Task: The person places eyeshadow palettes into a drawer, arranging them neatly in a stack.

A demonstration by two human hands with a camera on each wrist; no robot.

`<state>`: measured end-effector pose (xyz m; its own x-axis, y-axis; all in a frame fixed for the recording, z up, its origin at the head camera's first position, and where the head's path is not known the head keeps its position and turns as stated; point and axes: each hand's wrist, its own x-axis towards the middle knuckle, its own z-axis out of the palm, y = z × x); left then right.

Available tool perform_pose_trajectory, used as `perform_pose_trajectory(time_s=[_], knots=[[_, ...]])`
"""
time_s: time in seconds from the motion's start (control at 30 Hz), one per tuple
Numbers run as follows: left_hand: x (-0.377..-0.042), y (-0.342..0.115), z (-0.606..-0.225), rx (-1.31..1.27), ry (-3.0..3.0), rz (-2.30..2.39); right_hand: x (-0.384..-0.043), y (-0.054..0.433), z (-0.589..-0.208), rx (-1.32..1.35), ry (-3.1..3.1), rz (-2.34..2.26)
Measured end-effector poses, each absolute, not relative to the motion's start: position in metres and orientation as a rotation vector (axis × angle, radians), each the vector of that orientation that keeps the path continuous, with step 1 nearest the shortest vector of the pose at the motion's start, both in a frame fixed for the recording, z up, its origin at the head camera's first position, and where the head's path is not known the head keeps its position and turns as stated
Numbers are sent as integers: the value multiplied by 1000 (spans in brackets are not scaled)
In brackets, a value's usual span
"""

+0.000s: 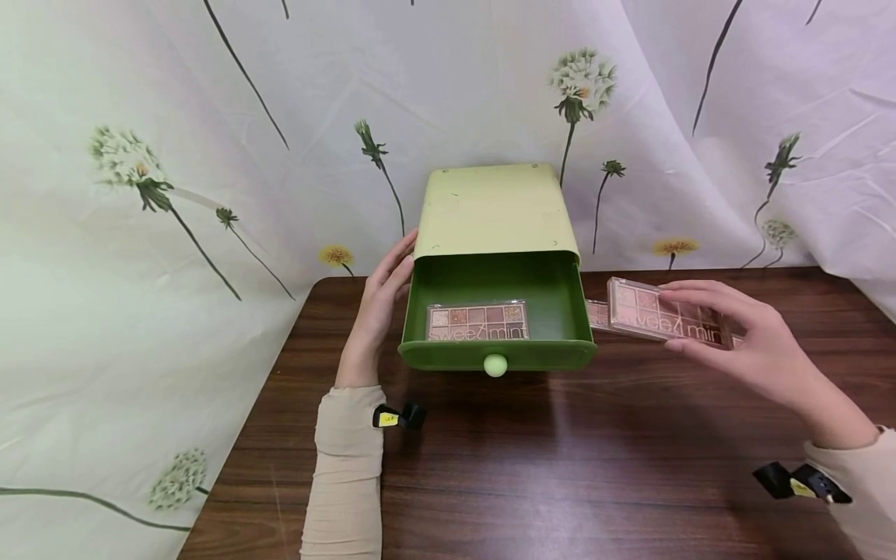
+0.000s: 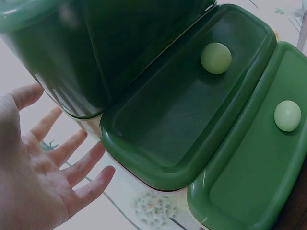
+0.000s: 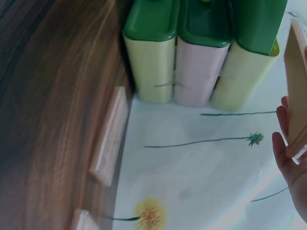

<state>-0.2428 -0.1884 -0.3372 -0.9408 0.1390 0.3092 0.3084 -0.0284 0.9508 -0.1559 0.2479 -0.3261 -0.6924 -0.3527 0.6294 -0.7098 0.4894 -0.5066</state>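
A drawer unit (image 1: 497, 210) with a pale yellow-green top stands at the back of the table, its top green drawer (image 1: 497, 354) pulled out. Inside that drawer lies an eyeshadow palette (image 1: 477, 320) with a clear lid. My right hand (image 1: 759, 342) grips another eyeshadow palette (image 1: 647, 309) between thumb and fingers, raised to the right of the drawer. My left hand (image 1: 381, 299) is at the unit's left side, fingers extended along it. In the left wrist view, the left hand's spread fingers (image 2: 91, 165) reach toward the casing, holding nothing.
Two closed drawers with round knobs (image 2: 216, 58) sit below the pulled-out one. On the dark wooden table (image 1: 490, 482), right of the unit, another palette (image 3: 110, 136) stands against the white flower-printed cloth (image 1: 294, 155), with a further one (image 3: 84, 220) beside it.
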Motion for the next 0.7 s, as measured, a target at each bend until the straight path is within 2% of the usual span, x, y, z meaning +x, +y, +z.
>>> perform_pose_trajectory(time_s=[0.47,0.7], knots=[[-245,-188,-339,-505,-2065,-2135,-159,209,-305,921,-2135,1208],[-243,-187,-337,-498,-2071,-2123,-164,184,-296,1080,-2077,1340]])
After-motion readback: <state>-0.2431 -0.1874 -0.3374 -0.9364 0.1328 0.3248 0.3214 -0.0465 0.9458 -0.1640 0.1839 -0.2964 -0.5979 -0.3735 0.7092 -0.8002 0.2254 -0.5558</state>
